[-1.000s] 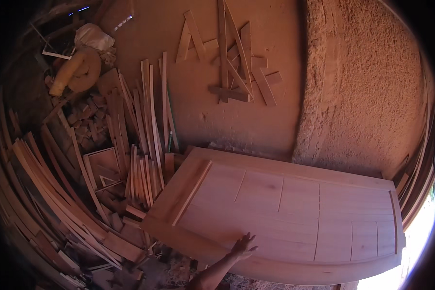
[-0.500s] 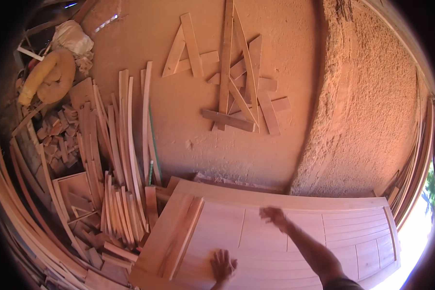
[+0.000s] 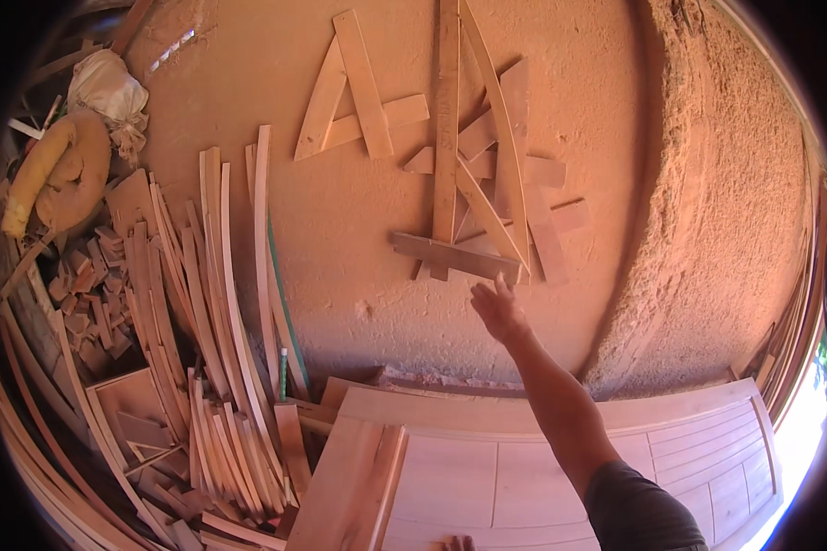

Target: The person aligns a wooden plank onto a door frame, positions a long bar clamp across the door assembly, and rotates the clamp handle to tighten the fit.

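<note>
My right hand [image 3: 501,310] is stretched out toward the wall, fingers extended and apart, nothing in it. Its fingertips are by the right end of a dark wooden crosspiece [image 3: 450,254]; whether they touch it I cannot tell. That crosspiece is at the foot of a tall wooden pattern piece [image 3: 446,129] hanging on the wall, beside a curved strip [image 3: 501,119]. Of my left hand [image 3: 458,544] only the fingers show at the lower edge, flat on a large pale wooden door panel [image 3: 450,468]. A raised wooden strip [image 3: 388,487] runs along the panel's left part.
More angled wooden pieces [image 3: 363,83] hang on the rough plaster wall [image 3: 377,220]. Long strips and offcuts [image 3: 234,275] lean in a dense heap at the left. A yellow hose coil [image 3: 41,174] and a white sack [image 3: 108,87] are above them. A rough pillar [image 3: 717,184] stands at the right.
My right hand has risen from above the panel to the hanging wooden pieces. My left hand is lower in view, mostly out of it. The view has tilted and shifted.
</note>
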A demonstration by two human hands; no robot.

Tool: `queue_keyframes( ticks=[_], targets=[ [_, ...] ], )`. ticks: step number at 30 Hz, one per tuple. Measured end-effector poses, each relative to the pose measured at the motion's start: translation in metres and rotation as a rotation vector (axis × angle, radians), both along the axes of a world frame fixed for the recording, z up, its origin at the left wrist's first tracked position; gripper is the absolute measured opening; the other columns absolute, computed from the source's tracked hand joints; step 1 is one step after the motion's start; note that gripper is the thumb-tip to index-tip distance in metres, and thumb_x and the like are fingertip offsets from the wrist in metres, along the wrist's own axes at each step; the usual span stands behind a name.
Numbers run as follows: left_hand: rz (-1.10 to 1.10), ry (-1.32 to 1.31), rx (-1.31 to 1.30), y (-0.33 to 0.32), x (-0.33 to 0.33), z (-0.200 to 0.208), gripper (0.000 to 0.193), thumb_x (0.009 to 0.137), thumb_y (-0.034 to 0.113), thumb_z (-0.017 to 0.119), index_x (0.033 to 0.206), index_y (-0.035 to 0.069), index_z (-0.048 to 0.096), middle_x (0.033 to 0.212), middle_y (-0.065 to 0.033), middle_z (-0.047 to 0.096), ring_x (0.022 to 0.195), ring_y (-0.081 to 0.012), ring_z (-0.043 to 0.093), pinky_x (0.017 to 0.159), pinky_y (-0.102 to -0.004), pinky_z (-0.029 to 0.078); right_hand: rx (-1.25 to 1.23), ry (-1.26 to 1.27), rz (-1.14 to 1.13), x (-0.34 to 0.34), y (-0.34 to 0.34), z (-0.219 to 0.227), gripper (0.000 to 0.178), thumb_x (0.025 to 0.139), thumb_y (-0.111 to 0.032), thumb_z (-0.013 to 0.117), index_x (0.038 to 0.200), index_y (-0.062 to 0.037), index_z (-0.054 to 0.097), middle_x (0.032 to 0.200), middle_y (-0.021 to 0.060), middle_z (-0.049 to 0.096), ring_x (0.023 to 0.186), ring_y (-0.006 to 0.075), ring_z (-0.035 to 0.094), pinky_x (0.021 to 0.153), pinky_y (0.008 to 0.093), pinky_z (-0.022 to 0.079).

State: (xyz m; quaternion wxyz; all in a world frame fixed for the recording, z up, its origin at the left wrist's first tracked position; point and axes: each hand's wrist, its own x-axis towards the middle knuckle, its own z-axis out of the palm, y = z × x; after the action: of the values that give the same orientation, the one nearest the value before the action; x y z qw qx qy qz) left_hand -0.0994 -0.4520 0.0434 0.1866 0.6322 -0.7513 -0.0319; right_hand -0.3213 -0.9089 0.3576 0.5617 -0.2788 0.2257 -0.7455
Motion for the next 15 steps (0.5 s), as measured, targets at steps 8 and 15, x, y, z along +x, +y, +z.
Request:
queue_keyframes(
  ticks=[8, 15],
  targets=[
    [0.048, 0.031, -0.065, -0.003, 0.001, 0.001, 0.065, 0.089, 0.052, 0.055, 0.142, 0.016, 0.051, 0.151, -0.0127, 0.045, 0.140, -0.0384, 0.039, 0.104, -0.0623, 0.038, -0.420, 0.124, -0.091, 0.009, 0.029, 0.104, 0.049, 0.100, -0.041, 0.057, 0.136, -0.0084, 0.049, 0.131, 0.0105, 0.058, 0.107, 0.0277, 0.066, 0.086, 0.0366, 0.061],
    [0.035, 0.089, -0.124, 0.001, -0.001, 0.002, 0.064, 0.089, 0.051, 0.055, 0.141, 0.014, 0.051, 0.150, -0.0139, 0.045, 0.140, -0.0390, 0.039, 0.108, -0.0607, 0.034, -0.352, 0.101, -0.171, -0.017, 0.178, 0.092, 0.053, 0.102, -0.040, 0.052, 0.142, -0.0083, 0.039, 0.132, 0.0115, 0.055, 0.098, 0.0284, 0.067, 0.080, 0.0422, 0.061]
  ],
)
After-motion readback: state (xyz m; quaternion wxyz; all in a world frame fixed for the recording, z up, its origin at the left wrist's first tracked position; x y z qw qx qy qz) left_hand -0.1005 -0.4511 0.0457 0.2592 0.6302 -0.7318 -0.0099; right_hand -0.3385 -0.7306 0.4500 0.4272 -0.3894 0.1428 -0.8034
